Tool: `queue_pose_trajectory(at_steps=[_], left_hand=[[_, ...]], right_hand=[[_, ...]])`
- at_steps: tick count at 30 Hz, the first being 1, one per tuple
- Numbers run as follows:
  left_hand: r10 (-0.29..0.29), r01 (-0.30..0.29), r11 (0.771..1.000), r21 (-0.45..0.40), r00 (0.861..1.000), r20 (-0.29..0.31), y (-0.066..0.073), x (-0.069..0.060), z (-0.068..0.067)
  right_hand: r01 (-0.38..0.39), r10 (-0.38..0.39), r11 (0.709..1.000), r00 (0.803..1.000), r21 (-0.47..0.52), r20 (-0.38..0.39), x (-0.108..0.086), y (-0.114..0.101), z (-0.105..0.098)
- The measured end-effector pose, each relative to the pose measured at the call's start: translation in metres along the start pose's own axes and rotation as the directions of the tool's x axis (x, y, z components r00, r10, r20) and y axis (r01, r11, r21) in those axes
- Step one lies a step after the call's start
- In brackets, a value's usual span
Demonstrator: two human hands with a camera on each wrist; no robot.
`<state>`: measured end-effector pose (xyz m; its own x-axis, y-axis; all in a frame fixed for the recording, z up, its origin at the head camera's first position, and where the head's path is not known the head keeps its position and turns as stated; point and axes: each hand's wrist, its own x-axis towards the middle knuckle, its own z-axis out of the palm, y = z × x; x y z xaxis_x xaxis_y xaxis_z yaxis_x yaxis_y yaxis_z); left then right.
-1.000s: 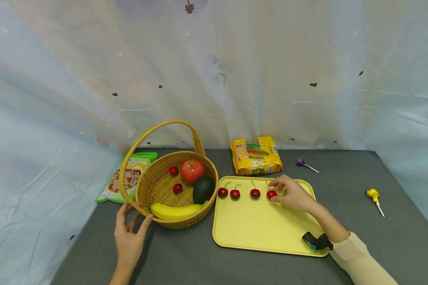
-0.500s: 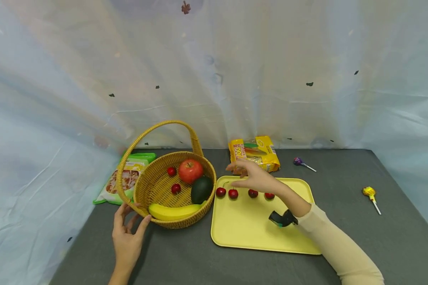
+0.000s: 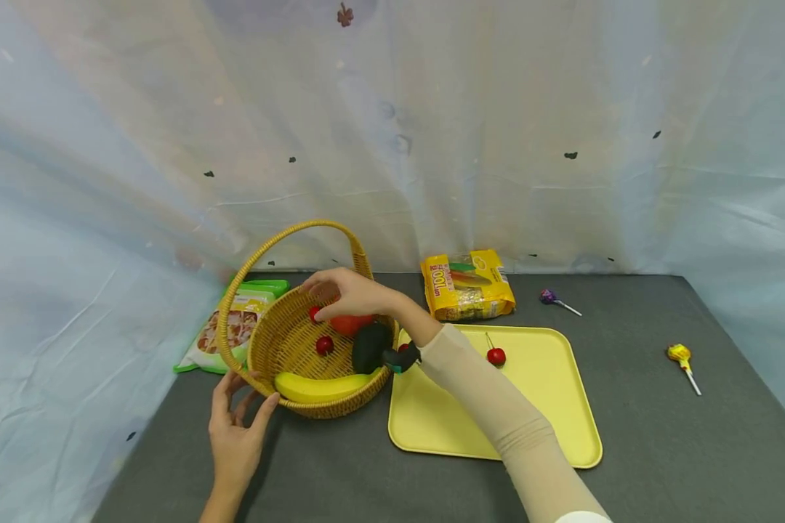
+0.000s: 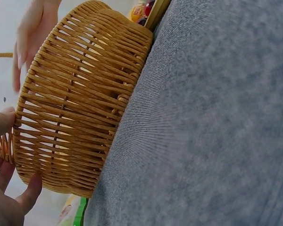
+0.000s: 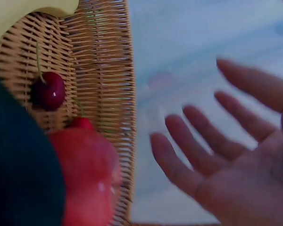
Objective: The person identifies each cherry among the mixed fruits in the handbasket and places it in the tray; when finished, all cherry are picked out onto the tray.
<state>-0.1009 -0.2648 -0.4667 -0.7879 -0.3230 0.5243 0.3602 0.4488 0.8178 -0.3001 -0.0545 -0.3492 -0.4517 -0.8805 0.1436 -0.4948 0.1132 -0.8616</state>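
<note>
My left hand point(image 3: 235, 439) grips the near left rim of a wicker basket point(image 3: 268, 347) where the arched handle joins it. Above the basket's far side hovers my right hand point(image 3: 356, 292), and the right wrist view shows its fingers spread with nothing in them. Inside the basket lie a banana point(image 3: 323, 388), a dark green avocado point(image 3: 369, 350), a red apple point(image 3: 349, 325) partly hidden by the right hand, and two cherries point(image 3: 324, 345). On a yellow tray point(image 3: 549, 421) sits a stemmed cherry point(image 3: 496, 357); another cherry point(image 3: 403, 348) peeks out beside my right wrist.
Behind the tray stands a yellow snack packet point(image 3: 469, 285). A green-and-white food bag point(image 3: 229, 330) lies left of the basket. Toward the right are a purple lollipop point(image 3: 549, 296) and a yellow lollipop point(image 3: 680, 354). A pale curtain point(image 3: 497, 145) hangs behind the table.
My right hand has left the rightmost cherry on the tray and swung left over the basket. That cherry stays on the tray. The left hand keeps its grip on the basket.
</note>
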Motion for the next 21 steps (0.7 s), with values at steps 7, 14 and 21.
queue_pose_trajectory(at_steps=[7,14,21], left_hand=[[0.002,-0.002,1.000,0.009,1.000,-0.006,0.002,0.000,0.001],[0.031,-0.031,1.000,-0.003,0.999,-0.016,0.000,0.000,0.002],[0.043,-0.043,0.999,-0.009,0.999,-0.025,-0.002,0.000,0.002]], right_hand=[[-0.025,0.026,1.000,0.980,-0.010,0.198,0.037,0.013,0.031],[-0.165,0.159,0.986,0.934,-0.008,0.321,0.046,0.028,0.046],[-0.247,0.226,0.969,0.886,0.000,0.405,0.042,0.039,0.046]])
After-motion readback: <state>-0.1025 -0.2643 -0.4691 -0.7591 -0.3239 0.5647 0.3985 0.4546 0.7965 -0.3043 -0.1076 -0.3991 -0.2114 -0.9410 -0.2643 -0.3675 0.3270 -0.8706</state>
